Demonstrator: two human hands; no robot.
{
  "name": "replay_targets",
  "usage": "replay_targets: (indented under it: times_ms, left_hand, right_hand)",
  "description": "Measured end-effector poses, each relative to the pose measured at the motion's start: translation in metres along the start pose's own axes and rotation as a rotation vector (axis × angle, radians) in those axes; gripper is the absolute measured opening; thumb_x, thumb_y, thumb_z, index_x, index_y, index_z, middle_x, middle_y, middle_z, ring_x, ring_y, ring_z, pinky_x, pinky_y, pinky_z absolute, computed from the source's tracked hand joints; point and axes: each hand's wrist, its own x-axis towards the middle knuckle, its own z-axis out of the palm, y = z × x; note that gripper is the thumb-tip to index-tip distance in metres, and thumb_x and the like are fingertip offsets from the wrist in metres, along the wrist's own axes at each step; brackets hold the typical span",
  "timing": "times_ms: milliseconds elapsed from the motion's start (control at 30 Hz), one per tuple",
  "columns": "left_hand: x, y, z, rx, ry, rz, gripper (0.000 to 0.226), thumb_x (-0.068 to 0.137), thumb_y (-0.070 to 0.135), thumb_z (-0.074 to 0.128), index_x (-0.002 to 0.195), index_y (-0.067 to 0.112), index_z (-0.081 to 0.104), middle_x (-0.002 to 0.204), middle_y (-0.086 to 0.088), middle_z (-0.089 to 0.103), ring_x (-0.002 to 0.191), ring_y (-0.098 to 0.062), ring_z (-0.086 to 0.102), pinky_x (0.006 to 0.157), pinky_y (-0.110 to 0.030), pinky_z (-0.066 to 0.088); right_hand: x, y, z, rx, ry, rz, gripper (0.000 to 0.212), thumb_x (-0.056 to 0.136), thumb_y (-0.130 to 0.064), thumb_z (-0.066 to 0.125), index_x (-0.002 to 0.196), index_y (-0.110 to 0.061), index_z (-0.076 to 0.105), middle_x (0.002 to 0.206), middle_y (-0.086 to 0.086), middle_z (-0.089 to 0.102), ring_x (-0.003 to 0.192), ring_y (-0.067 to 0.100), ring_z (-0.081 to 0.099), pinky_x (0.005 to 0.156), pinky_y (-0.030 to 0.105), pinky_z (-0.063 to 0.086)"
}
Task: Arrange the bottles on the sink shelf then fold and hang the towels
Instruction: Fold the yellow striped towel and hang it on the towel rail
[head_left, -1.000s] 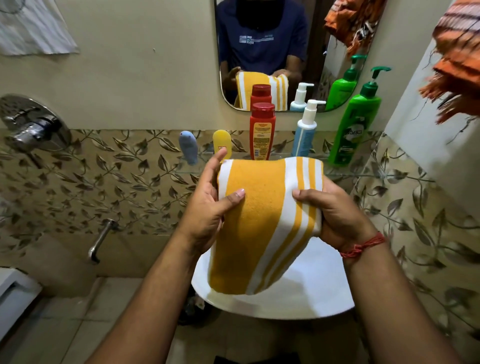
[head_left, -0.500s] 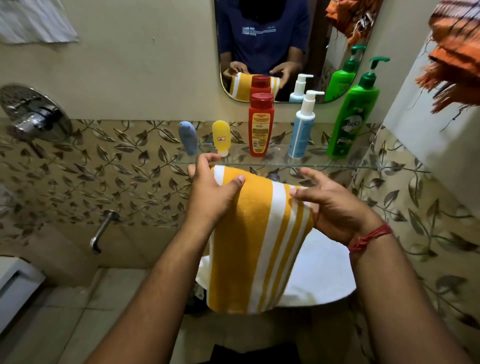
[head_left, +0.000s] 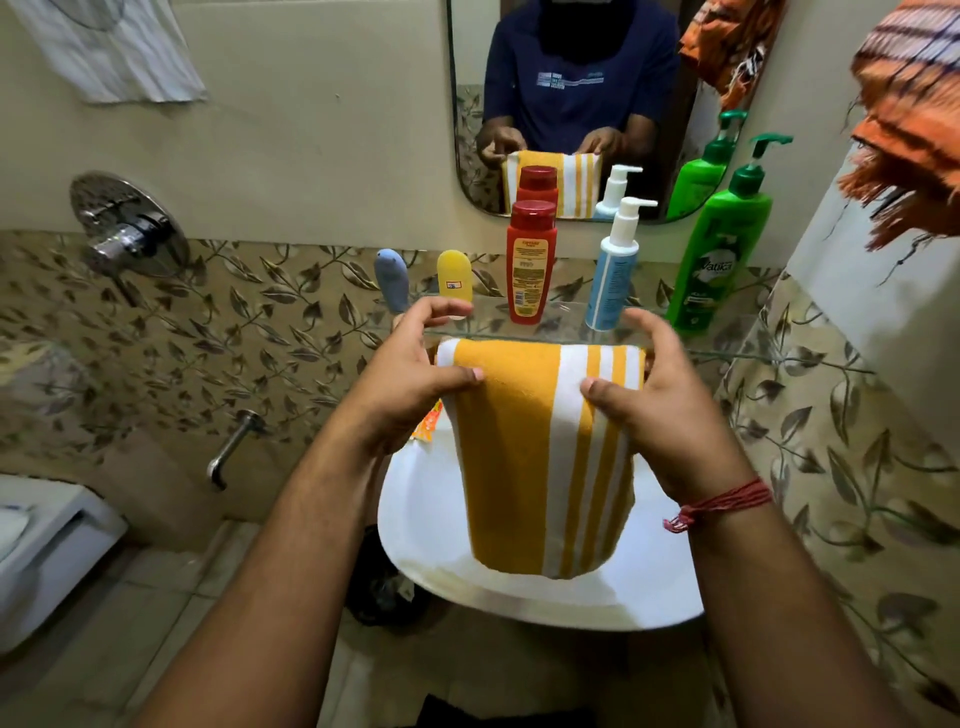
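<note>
A folded yellow towel with white stripes (head_left: 540, 457) hangs over the white sink (head_left: 519, 592), its top fold just under the front edge of the glass shelf (head_left: 727, 353). My left hand (head_left: 415, 384) pinches its upper left corner, and my right hand (head_left: 654, 405) pinches its upper right. Several bottles stand in a row on the shelf: a small blue one (head_left: 392, 280), a small yellow one (head_left: 454, 278), a red one (head_left: 531, 262), a light blue pump bottle (head_left: 615, 270) and a tall green pump bottle (head_left: 724, 249).
A mirror (head_left: 571, 104) hangs above the shelf. An orange striped cloth (head_left: 909, 119) hangs at the upper right and a pale cloth (head_left: 114, 52) at the upper left. A shower valve (head_left: 127, 234) and a spout (head_left: 234, 452) are on the left wall, with a white toilet (head_left: 47, 545) below.
Both hands have lowered the towel's top fold from in front of the bottles to just under the shelf edge. My right hand, loose half a second ago, now pinches the towel again.
</note>
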Motion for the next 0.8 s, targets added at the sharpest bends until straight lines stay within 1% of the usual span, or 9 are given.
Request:
replay_targets:
  times_ms: [100, 233, 333, 400, 467, 567, 667, 733, 800]
  left_hand:
    - [0.001, -0.001, 0.009, -0.008, 0.042, 0.031, 0.060, 0.066, 0.007, 0.079, 0.110, 0.044, 0.063, 0.139, 0.000, 0.047, 0.129, -0.037, 0.050, 0.100, -0.051, 0.052]
    - [0.003, 0.004, 0.022, 0.108, 0.133, 0.058, 0.049, 0.082, 0.004, 0.074, 0.110, 0.042, 0.061, 0.137, 0.001, 0.041, 0.129, -0.029, 0.048, 0.104, -0.050, 0.050]
    - [0.004, 0.011, 0.031, 0.258, 0.148, 0.144, 0.039, 0.088, 0.006, 0.070, 0.114, 0.033, 0.062, 0.134, 0.002, 0.043, 0.129, -0.016, 0.043, 0.107, -0.035, 0.044]
    - [0.004, 0.016, 0.036, 0.386, 0.148, 0.185, 0.037, 0.091, 0.006, 0.067, 0.119, 0.029, 0.062, 0.131, 0.006, 0.047, 0.123, -0.007, 0.041, 0.101, -0.026, 0.038]
    - [0.006, 0.017, 0.038, 0.462, 0.147, 0.205, 0.036, 0.092, 0.006, 0.065, 0.122, 0.025, 0.062, 0.132, 0.005, 0.049, 0.119, -0.005, 0.039, 0.097, -0.022, 0.035]
    - [0.011, 0.016, 0.037, 0.536, 0.107, 0.223, 0.034, 0.095, 0.009, 0.062, 0.125, 0.023, 0.061, 0.135, 0.004, 0.049, 0.120, -0.006, 0.040, 0.100, -0.025, 0.037]
    - [0.022, 0.018, 0.036, 0.590, 0.034, 0.213, 0.032, 0.097, 0.013, 0.059, 0.128, 0.023, 0.059, 0.136, 0.003, 0.048, 0.128, -0.013, 0.042, 0.107, -0.034, 0.039]
    - [0.035, 0.019, 0.033, 0.615, -0.061, 0.241, 0.032, 0.098, 0.017, 0.059, 0.129, 0.024, 0.059, 0.135, 0.003, 0.049, 0.128, -0.015, 0.044, 0.106, -0.034, 0.039]
    - [0.046, 0.021, 0.030, 0.577, -0.181, 0.283, 0.033, 0.096, 0.024, 0.062, 0.128, 0.027, 0.060, 0.131, 0.004, 0.050, 0.125, -0.013, 0.044, 0.102, -0.031, 0.040]
  right_hand:
    - [0.000, -0.002, -0.014, 0.248, -0.097, 0.103, 0.082, 0.082, 0.005, 0.071, 0.143, -0.037, 0.037, 0.121, 0.014, 0.061, 0.104, 0.029, 0.067, 0.089, 0.047, 0.057]
    - [-0.004, 0.002, -0.029, 0.102, -0.188, 0.041, 0.091, 0.079, 0.017, 0.067, 0.148, -0.033, 0.034, 0.111, 0.005, 0.062, 0.090, 0.016, 0.071, 0.081, 0.039, 0.060]
    - [-0.005, 0.005, -0.028, -0.130, -0.112, -0.031, 0.082, 0.077, 0.001, 0.074, 0.142, -0.038, 0.042, 0.115, 0.001, 0.060, 0.102, 0.021, 0.067, 0.087, 0.050, 0.058]
    - [-0.005, 0.008, -0.025, -0.245, -0.071, -0.072, 0.076, 0.077, -0.008, 0.077, 0.139, -0.039, 0.045, 0.127, 0.002, 0.054, 0.113, 0.024, 0.060, 0.093, 0.049, 0.055]
    - [-0.005, 0.012, -0.025, -0.255, -0.034, -0.083, 0.073, 0.080, -0.007, 0.076, 0.139, -0.036, 0.046, 0.129, 0.001, 0.054, 0.115, 0.022, 0.059, 0.095, 0.047, 0.055]
    - [-0.006, 0.011, -0.027, -0.214, 0.021, -0.053, 0.071, 0.082, -0.006, 0.075, 0.139, -0.035, 0.045, 0.113, -0.001, 0.063, 0.103, 0.017, 0.064, 0.090, 0.045, 0.057]
    - [-0.009, 0.006, -0.024, -0.222, 0.108, -0.030, 0.065, 0.084, -0.007, 0.074, 0.138, -0.033, 0.048, 0.092, -0.010, 0.061, 0.089, 0.011, 0.064, 0.085, 0.037, 0.058]
    - [-0.011, 0.004, -0.021, -0.281, 0.162, -0.024, 0.062, 0.086, -0.010, 0.073, 0.139, -0.030, 0.049, 0.100, -0.009, 0.063, 0.094, 0.013, 0.063, 0.089, 0.037, 0.056]
    - [-0.014, 0.003, -0.018, -0.355, 0.235, -0.036, 0.059, 0.086, -0.012, 0.072, 0.139, -0.027, 0.051, 0.119, -0.001, 0.065, 0.107, 0.018, 0.062, 0.096, 0.039, 0.053]
